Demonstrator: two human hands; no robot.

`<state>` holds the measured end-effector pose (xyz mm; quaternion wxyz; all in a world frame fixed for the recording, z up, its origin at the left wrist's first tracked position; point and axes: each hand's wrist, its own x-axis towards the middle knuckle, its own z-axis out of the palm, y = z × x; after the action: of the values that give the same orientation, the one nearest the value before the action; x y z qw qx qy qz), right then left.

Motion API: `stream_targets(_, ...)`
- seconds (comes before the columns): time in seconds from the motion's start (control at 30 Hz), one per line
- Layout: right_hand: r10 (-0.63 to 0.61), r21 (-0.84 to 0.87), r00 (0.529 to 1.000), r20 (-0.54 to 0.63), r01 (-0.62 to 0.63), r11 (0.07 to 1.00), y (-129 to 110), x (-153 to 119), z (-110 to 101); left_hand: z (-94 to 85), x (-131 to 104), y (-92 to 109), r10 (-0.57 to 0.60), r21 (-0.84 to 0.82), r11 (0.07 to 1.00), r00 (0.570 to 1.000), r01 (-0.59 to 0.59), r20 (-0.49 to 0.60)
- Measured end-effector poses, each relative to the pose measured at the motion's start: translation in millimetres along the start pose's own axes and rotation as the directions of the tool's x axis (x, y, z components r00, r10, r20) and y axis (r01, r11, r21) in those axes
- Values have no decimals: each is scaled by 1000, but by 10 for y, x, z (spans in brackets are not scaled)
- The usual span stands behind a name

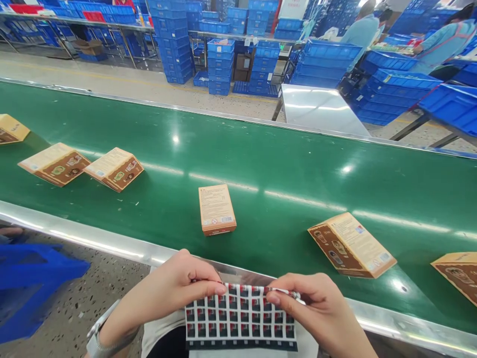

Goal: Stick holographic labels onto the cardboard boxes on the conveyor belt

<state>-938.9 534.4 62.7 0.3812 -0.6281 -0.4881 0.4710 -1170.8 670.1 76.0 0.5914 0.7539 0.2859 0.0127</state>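
My left hand [197,282] pinches the upper left edge of a sticker sheet [240,318], thumb on top. It carries rows of small dark, red and grey rectangles parted by white lines. At its upper right edge my right hand [309,303] grips the sheet between thumb and fingers. A small whitish piece [296,294] shows by those fingers; I cannot make out what it is. The sheet hangs over my lap, before the belt's near rail. Just beyond it, a cream and brown printed box [217,209] lies flat on the green conveyor belt [261,149].
To the right lie another box [352,243] and a cut-off one [458,273]. Several boxes, including one [115,169], rest at the left. A blue crate [33,288] stands beside me. Across the belt are a metal table [316,104], stacked blue crates [171,40] and seated people [361,35].
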Motion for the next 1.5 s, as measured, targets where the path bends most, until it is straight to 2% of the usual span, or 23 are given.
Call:
stream_targets(0.1,8,26,1000,-26,-7,1000,-48,-14,27,12,7,-18,-24,22,999,1000,24,-9)
stream_targets(0.2,124,116,987,-98,-112,987,-107,-16,99,62,23,-13,-52,8,999,998,53,-41)
stream_targets(0.27,223,197,970,-100,-201,960,-135,-3,156,97,36,-3,-56,4,998,996,56,-68)
stream_targets(0.37,253,223,961,-115,-223,949,-146,27,215,117,53,11,-43,-6,999,996,43,-78)
stream_targets(0.53,212,180,966,-145,-185,966,-116,48,246,105,38,56,-29,74,997,999,30,-15)
stream_targets(0.7,168,160,975,-144,-144,977,-102,54,323,254,51,99,24,269,963,989,16,-145)
stream_targets(0.8,120,125,985,-121,-105,987,-90,56,337,333,88,101,22,258,966,990,15,-141)
stream_targets(0.9,66,59,991,-114,-59,997,-52,26,265,321,92,104,-3,216,976,991,31,-131)
stream_targets(0.97,-11,-35,989,-150,6,999,-19,-19,173,285,77,107,-26,229,972,989,59,-143)
stream_targets(1.07,-188,-230,956,-224,136,964,5,-98,24,247,58,112,-52,240,967,986,89,-158)
stream_targets(1.17,-316,-359,936,-157,244,901,-21,-147,-65,248,57,130,-37,234,970,991,67,-132)
stream_targets(1.27,-309,-373,944,-110,249,894,-58,-157,-72,265,60,158,-26,220,974,993,52,-119)
stream_targets(1.5,-201,-258,957,-209,145,955,-49,-145,-8,271,50,181,-42,164,985,993,59,-109)
